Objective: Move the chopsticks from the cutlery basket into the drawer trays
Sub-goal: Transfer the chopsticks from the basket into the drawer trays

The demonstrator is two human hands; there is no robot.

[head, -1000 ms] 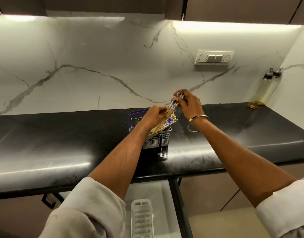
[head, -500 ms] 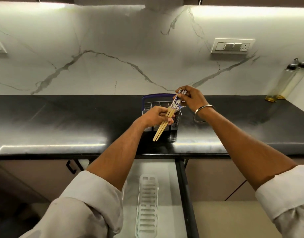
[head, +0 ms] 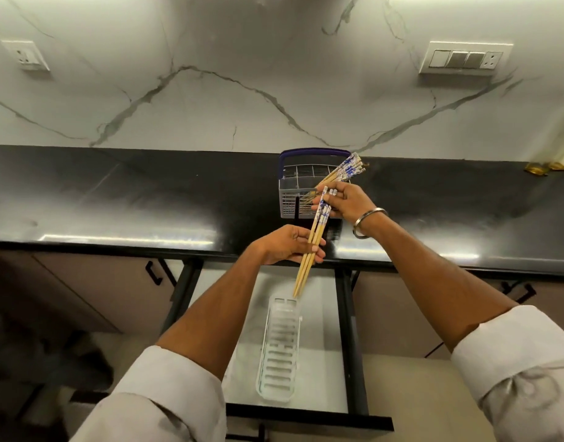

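Note:
A pair of wooden chopsticks (head: pixel 312 247) with blue-and-white tops is held by both hands above the counter's front edge. My left hand (head: pixel 285 245) grips their lower half; my right hand (head: pixel 344 204) pinches their patterned tops. Their tips point down toward a white slotted tray (head: pixel 279 349) lying in the open drawer (head: pixel 350 339). Behind my right hand stands the grey cutlery basket (head: pixel 291 199) with a blue handle, and several more chopsticks (head: pixel 346 169) lean out of it to the right.
The black countertop (head: pixel 130 202) runs across the view under a marble backsplash. A switch plate (head: pixel 463 60) is on the wall at right, a socket (head: pixel 27 55) at left. Cabinet doors with black handles (head: pixel 153 272) flank the drawer.
Both hands have lifted the pair out of the basket and brought it toward me, over the counter edge. The view has tilted down, so more of the drawer and tray shows.

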